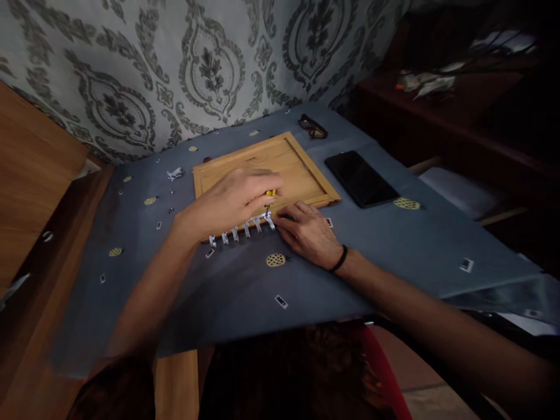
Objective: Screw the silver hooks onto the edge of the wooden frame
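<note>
A framed wooden board [262,169] lies on the blue patterned tablecloth. Along its near edge runs a metal rack with several hooks [247,228]. My left hand [238,195] reaches over the board, its fingers closed on a small screwdriver with a yellow handle [270,192], whose shaft points down at the right end of the rack. My right hand [308,233], with a black band at the wrist, rests at the board's near right edge. Its thumb and forefinger come together at the last hook; whether they grip it is too small to tell.
To the right of the board lies a black phone [361,178], with dark glasses [313,126] behind it. Small metal pieces [175,174] lie on the tablecloth [324,291] at left. A patterned wall borders the table's back; a dark red cabinet [437,105] stands at right.
</note>
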`<state>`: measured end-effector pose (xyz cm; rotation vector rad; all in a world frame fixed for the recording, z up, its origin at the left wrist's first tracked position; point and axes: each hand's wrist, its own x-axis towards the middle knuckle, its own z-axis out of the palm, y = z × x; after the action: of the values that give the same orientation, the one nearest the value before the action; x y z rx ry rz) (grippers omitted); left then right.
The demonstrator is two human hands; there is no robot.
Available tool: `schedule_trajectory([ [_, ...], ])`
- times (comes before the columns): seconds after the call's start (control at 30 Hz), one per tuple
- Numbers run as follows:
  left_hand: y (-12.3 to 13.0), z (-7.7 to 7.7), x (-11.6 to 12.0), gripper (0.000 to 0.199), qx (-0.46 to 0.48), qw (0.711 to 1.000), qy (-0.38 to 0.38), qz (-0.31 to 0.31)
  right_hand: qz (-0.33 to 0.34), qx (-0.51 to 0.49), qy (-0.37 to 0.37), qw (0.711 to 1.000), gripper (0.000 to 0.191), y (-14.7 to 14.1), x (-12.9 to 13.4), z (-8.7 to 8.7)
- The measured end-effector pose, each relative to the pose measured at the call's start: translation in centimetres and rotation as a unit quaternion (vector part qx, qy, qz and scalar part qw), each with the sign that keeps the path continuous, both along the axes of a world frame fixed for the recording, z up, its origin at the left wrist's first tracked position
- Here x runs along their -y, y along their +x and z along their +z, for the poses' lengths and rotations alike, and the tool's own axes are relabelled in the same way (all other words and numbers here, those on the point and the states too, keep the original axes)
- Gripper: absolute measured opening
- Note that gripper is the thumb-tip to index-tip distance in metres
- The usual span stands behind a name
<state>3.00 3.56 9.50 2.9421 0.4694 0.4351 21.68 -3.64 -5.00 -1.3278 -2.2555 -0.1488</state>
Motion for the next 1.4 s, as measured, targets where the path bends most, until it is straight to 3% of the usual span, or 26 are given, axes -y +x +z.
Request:
schedule_trajectory([
  [0.2, -0.1, -1.1, 1.0, 0.021, 0.046, 0.999, 0.007, 0.018, -0.008, 0.018, 0.002, 1.000, 0.024, -0.1, 0.0, 0.0],
  [0.33, -1.7, -1.7, 2.2, 0.018, 0.141, 0.987, -0.006, 0.075, -0.001, 0.013, -0.005, 1.000, 0.024, -0.1, -0.1, 0.0],
  [0.5, -3.1, -2.8, 2.4, 0.012, 0.277, 0.945, -0.044, 0.166, -0.002, 0.001, 0.000, 1.000, 0.023, -0.1, -0.1, 0.0],
  [0.67, -4.0, -5.8, 1.0, 0.013, 0.304, 0.895, -0.180, 0.271, -0.006, 0.004, 0.007, 1.000, 0.021, -0.2, 0.0, 0.1],
  [0.8, -5.1, -8.0, 0.1, 0.016, 0.313, 0.867, -0.217, 0.321, -0.006, 0.006, 0.005, 1.000, 0.022, -0.2, 0.0, 0.2],
  [0.97, -7.2, -9.5, -1.2, 0.023, 0.226, 0.895, -0.199, 0.328, -0.009, 0.015, 0.010, 1.000, 0.021, -0.2, 0.0, 0.2],
  [1.1, -8.4, -10.1, -1.9, 0.017, 0.151, 0.921, -0.183, 0.308, -0.005, 0.014, 0.014, 1.000, 0.020, -0.2, 0.0, 0.2],
  [1.4, -8.3, -8.8, -1.5, 0.009, 0.074, 0.948, -0.117, 0.286, 0.000, 0.006, -0.001, 1.000, 0.024, -0.1, 0.1, 0.4],
])
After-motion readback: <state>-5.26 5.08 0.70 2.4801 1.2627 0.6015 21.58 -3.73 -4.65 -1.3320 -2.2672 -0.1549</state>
